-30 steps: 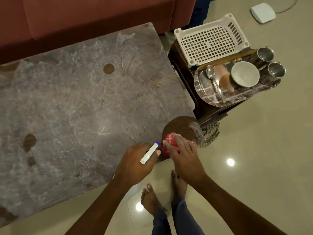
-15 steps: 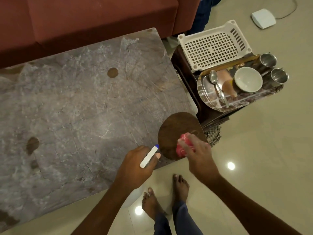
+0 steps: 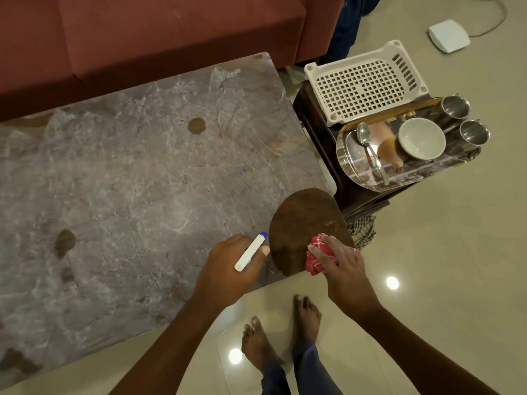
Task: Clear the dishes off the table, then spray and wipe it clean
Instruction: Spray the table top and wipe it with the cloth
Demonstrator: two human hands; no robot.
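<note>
My left hand sits low in the middle of the frame, fingers wrapped round the spray bottle. Its white head with the blue nozzle tip slants up and to the right, over the near edge of the table. Just to the right, my right hand grips a wadded red cloth, fingers and thumb curved over it, and holds it down on the table's near right corner. The two hands are close together but not touching.

The cloth lies at the lower edge of a rounded dark brown patch where bare wood shows. The rest of the tabletop, which fills the left and centre of the frame, is filmed with a streaky grey-white coating. It is broken by a small brown spot towards the upper middle and another at the left.

At the bottom of the frame my bare feet stand on the pale tiled floor.

To the right of the table, on a dark side stand, the dishes are gathered. A steel plate carries a spoon and a white bowl, and two steel cups stand just beyond it. A white plastic basket lies above them in the picture. A red sofa runs across the top.
</note>
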